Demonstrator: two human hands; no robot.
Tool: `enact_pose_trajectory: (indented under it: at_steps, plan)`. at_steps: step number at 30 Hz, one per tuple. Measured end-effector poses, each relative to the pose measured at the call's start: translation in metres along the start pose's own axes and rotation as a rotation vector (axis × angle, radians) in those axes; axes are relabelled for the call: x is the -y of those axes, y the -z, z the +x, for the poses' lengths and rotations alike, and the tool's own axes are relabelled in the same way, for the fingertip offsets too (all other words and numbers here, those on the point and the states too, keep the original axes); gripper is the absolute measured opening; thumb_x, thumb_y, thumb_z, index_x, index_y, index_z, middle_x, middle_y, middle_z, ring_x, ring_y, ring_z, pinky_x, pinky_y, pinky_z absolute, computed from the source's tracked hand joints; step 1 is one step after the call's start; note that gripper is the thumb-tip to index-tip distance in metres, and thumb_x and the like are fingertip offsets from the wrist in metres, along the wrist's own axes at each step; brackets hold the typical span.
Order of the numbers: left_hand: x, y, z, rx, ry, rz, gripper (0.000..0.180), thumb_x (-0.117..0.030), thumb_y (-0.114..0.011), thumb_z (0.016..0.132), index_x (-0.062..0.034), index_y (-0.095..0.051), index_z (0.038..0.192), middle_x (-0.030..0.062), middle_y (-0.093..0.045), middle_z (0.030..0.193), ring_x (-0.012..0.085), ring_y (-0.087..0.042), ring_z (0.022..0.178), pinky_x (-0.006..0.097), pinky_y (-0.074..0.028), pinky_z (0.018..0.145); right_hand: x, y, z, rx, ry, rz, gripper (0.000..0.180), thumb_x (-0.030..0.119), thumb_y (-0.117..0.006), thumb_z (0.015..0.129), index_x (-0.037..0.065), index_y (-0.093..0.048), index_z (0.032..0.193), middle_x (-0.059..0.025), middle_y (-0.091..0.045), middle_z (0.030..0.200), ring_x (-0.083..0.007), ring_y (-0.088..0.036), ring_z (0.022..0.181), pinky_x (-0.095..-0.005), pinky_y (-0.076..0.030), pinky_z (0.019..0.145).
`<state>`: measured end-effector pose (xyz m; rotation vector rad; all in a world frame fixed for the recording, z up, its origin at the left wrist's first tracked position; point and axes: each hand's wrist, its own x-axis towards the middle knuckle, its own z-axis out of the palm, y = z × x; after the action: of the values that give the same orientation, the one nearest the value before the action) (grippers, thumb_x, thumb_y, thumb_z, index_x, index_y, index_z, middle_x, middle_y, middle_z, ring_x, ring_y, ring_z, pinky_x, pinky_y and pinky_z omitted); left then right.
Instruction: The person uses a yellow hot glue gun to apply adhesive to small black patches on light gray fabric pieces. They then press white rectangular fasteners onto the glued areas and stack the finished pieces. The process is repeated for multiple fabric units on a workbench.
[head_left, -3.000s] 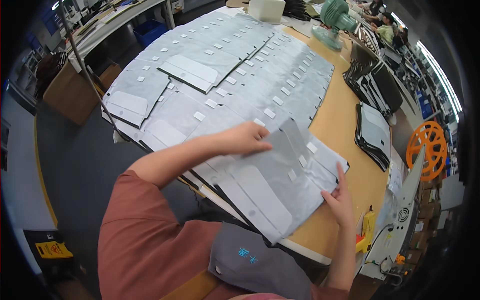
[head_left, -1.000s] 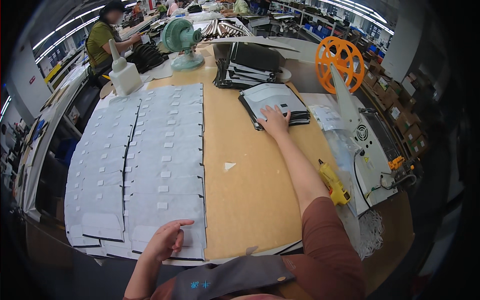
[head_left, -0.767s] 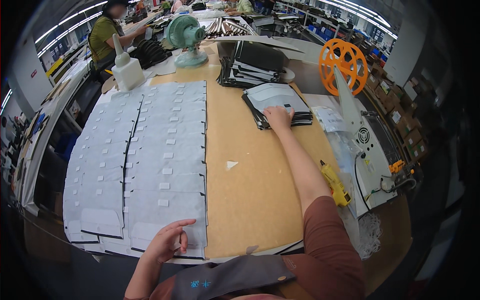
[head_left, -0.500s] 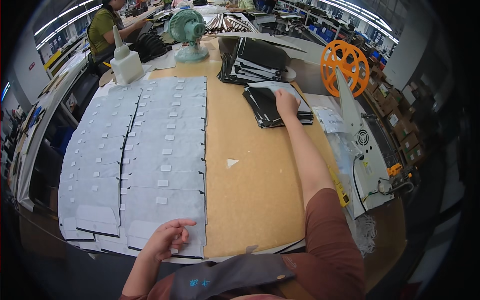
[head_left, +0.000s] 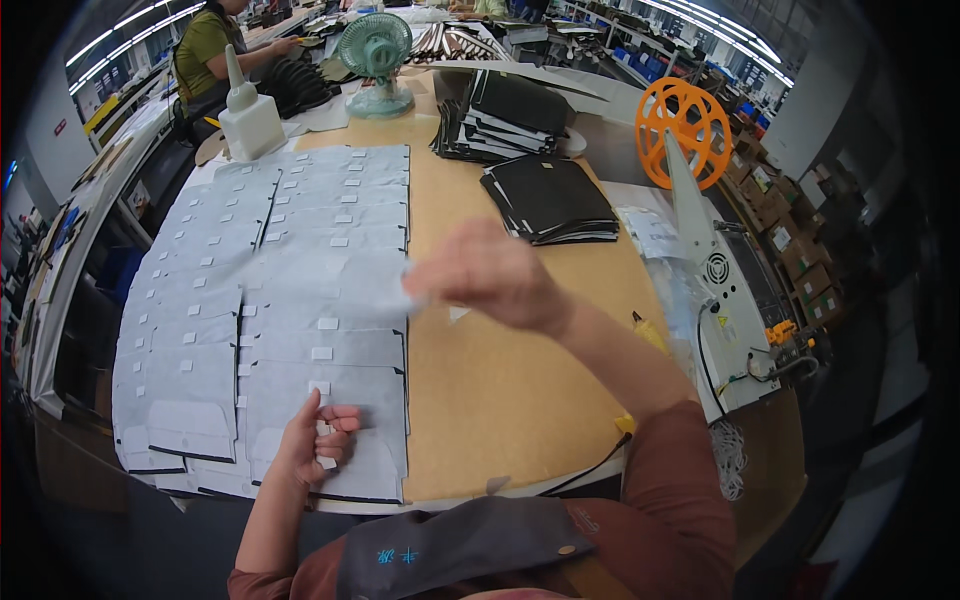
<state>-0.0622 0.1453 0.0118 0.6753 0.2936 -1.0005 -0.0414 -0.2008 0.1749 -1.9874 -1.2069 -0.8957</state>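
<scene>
Blurred pale panel [head_left: 350, 285] is seen over the overlapping rows of tagged grey panels [head_left: 195, 340], its edge pinched by the right hand [head_left: 485, 275]. Left hand [head_left: 322, 440] half-curled above the near row; whether small white tags [head_left: 327, 462] are gripped cannot be told. Black-topped stack [head_left: 550, 198] sits beyond, on tan tabletop [head_left: 500, 420].

Around your left hand [head_left: 318, 440], pale grey flat panels [head_left: 370, 388] bear rows of small white rectangular tabs [head_left: 328, 324]. Beyond your right hand [head_left: 487, 275] sits a squarish black panel stack [head_left: 553, 197].
</scene>
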Motion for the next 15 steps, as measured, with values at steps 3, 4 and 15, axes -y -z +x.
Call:
enact_pose_trajectory:
  at_steps: [3,4,15]
  plan:
    - [0.012,0.015,-0.001,-0.016,-0.132,-0.079,0.061,-0.051,-0.040,0.100,0.0025,-0.054,0.125,0.0182,-0.066,0.109,0.0167,-0.056,0.074,0.026,-0.043,0.059,0.046,-0.007,-0.031,0.106,-0.086,0.119,0.012,0.019,-0.072,0.084,0.013,-0.072,0.095,0.0008,-0.071,0.100,-0.0175,-0.064,0.091,-0.0323,-0.043,0.082]
    - [0.013,0.015,-0.002,0.006,-0.112,-0.084,0.067,-0.055,-0.039,0.099,0.0021,-0.050,0.132,0.0201,-0.064,0.117,0.0221,-0.060,0.089,0.032,-0.046,0.076,0.056,-0.009,-0.043,0.126,-0.127,0.143,0.012,0.019,-0.072,0.084,0.013,-0.072,0.095,0.0006,-0.071,0.100,-0.0176,-0.064,0.092,-0.0323,-0.043,0.083]
    - [0.035,-0.058,-0.037,-0.251,-0.048,0.848,0.038,-0.031,-0.057,0.098,0.0050,-0.066,0.107,0.0062,-0.070,0.089,0.0098,-0.065,0.073,0.025,-0.053,0.065,0.105,-0.002,-0.114,0.011,-0.553,0.343,0.006,0.013,-0.067,0.089,0.009,-0.070,0.093,-0.0057,-0.069,0.113,-0.0216,-0.060,0.108,-0.0339,-0.045,0.089]
